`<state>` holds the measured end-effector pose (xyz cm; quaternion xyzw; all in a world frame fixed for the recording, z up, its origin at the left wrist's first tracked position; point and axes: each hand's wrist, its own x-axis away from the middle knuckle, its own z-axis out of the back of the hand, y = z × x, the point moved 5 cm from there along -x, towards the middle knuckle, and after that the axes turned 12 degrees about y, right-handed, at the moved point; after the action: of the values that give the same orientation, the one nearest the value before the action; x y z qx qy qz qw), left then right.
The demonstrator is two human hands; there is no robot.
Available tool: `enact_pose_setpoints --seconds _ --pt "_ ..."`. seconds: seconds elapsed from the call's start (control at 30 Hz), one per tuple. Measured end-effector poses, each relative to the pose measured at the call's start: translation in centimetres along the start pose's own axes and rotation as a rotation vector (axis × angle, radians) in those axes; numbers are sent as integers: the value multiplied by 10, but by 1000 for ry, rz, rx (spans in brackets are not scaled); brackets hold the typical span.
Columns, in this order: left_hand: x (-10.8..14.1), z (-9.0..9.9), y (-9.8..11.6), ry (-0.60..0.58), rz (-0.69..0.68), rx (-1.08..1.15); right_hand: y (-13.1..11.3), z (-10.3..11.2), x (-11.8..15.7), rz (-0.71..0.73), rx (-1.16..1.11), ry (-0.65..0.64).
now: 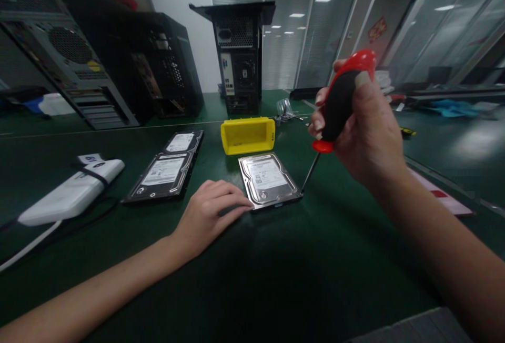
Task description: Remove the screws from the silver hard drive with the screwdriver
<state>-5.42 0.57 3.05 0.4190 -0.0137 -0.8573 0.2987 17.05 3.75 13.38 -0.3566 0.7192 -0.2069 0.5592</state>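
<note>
A hard drive, silver-framed with a white label, lies flat on the green table. At its near left corner, the fingertips and thumb of my left hand close together and hold its edge. My right hand is wrapped around the red and black handle of a screwdriver. The screwdriver's thin shaft slants down to the left, its tip at the drive's near right corner. Whether a screw sits under the tip is too small to make out.
Two more hard drives lie to the left, beside a white power strip with cables. Behind the drive stands a yellow bin on its side. Computer cases line the back. A pink sheet lies at right.
</note>
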Motion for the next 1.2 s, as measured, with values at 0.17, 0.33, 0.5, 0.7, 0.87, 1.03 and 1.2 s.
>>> enact_pose_setpoints --seconds 0.17,0.33,0.5,0.7,0.87,1.03,1.2 --pt "-1 -1 0 2 3 -23 -1 -1 0 -22 2 14" --pt "-1 0 2 14 -28 -49 -2 -2 1 -25 -13 20" --pt "1 0 6 32 -90 -78 0 -2 1 -35 -26 29" --pt "1 1 7 52 -104 -112 1 0 0 -35 -2 25" --pt "2 2 8 59 -109 -108 0 0 0 -31 12 29" --pt "3 3 8 47 -118 -98 0 -1 1 -43 -2 30" --pt "4 2 8 18 -127 -97 0 0 1 -39 1 35"
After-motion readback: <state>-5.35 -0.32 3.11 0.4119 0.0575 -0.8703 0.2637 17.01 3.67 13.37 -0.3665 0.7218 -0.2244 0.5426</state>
